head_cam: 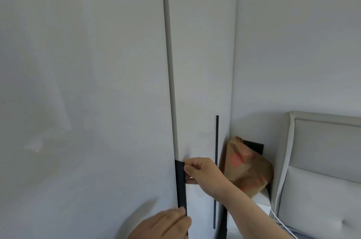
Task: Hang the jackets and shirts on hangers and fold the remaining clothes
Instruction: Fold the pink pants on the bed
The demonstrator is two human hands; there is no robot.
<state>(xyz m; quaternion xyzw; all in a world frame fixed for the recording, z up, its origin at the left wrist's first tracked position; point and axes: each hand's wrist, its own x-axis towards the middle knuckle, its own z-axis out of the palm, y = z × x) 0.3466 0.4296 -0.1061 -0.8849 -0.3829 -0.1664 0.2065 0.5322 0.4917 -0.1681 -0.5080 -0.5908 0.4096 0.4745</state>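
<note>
On the black door handle [180, 188], right hand [204, 175] above left hand [166, 225].

**Wardrobe front, with the bedside corner to its right**

The left door [78, 102] fills the left half of the view. The right door [201, 63] stands just beside it, with an edge handle [180, 186] down its left edge and a second handle [216, 151] near its right edge. The right hand [203, 172] grips the edge handle at its upper end and the left hand [164, 225] grips it lower down. A paper bag [246, 168] stands before the wall [293, 43], between the right door and a headboard [322, 160]. A cable [277, 217] runs below the bag, beside the headboard.
</note>
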